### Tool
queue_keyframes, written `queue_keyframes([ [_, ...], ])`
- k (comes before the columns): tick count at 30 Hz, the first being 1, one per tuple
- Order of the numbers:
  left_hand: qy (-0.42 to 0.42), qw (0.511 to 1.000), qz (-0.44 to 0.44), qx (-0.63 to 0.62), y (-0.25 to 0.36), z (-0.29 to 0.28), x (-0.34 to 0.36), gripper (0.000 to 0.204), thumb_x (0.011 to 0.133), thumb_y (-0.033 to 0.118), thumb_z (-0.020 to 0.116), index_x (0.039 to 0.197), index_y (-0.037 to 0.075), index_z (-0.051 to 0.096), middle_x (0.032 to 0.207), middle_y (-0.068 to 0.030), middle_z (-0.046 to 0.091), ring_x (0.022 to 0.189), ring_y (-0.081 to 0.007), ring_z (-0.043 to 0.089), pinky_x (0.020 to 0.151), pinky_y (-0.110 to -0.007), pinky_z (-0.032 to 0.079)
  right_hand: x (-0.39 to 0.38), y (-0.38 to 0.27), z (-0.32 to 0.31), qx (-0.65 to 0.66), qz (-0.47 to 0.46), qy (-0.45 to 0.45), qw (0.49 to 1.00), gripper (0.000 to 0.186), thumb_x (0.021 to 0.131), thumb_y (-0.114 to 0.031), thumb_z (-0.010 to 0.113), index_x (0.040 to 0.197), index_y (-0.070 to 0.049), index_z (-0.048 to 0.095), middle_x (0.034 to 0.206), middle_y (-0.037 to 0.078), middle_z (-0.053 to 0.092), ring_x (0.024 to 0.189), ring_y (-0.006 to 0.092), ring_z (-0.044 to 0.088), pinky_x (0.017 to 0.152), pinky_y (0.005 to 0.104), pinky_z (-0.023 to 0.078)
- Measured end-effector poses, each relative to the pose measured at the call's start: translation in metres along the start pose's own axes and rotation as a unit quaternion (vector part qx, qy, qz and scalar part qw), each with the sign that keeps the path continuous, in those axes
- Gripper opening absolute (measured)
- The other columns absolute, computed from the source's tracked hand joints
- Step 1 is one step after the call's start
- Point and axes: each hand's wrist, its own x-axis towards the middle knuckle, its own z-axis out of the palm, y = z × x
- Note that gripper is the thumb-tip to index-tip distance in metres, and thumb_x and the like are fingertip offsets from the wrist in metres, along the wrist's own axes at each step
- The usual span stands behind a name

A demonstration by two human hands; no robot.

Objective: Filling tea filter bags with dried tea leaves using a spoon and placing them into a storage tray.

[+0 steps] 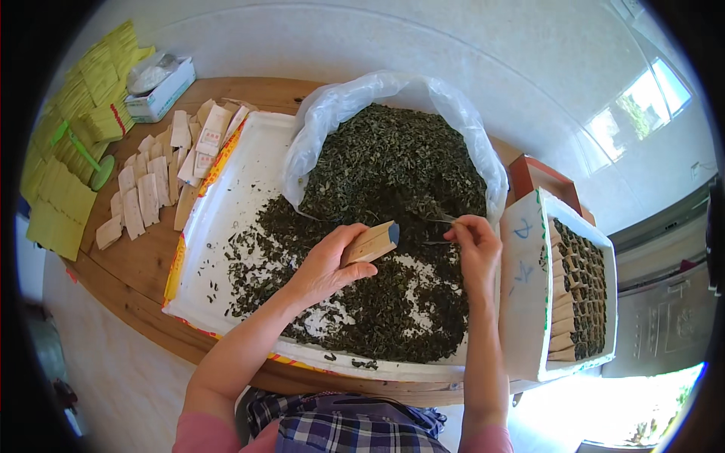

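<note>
My left hand (330, 260) holds a small tan paper packet (371, 242), tilted with its open end toward the right. My right hand (473, 240) pinches thin metal tweezers (440, 221) just beside the packet's mouth. Both hands hover over a white tray (234, 189) spread with dark green dried tea leaves (377, 302). A clear plastic bag (332, 113) lies open at the tray's far side, spilling a big heap of the same leaves (393, 162).
A white box (529, 302) at the right holds several filled packets standing in rows. Empty tan packets (151, 189) lie scattered on the round wooden table (128, 272) at left, with yellow sheets (68, 151), a green tool (87, 158) and a tissue box (160, 87) beyond.
</note>
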Motion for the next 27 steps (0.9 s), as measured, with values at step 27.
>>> queue_keyframes([
  [27,0.024,0.999,-0.029,-0.025,0.003,0.0,-0.003,0.06,0.076,0.013,0.079,0.126,0.004,0.049,0.111,-0.0103,0.06,0.101,-0.0205,0.06,0.089,-0.033,0.047,-0.015,-0.024,-0.028,-0.443,-0.247,0.057,0.86,0.009,0.086,0.007,0.057,0.09,0.0,0.06,0.09,0.016,0.065,0.079,0.0364,0.064,0.069,0.0398,0.051],
])
